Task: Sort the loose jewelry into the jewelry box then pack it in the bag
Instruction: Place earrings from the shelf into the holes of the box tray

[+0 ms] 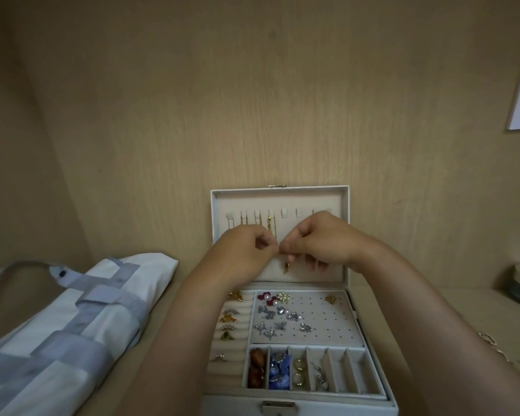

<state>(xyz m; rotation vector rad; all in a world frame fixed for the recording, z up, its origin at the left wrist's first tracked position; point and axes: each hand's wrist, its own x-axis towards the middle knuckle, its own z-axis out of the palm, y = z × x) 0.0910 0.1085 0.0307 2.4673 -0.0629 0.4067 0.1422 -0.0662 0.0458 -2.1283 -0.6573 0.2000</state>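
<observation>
The wooden bench (493, 307) carries a white and grey bag (57, 340) at 9 o'clock of the open jewelry box (342, 408). Before the upright lid, at 12 o'clock of the trays, the left hand (246, 250) and right hand (321, 244) both pinch a thin gold necklace (286, 267) with curled fingers.
</observation>
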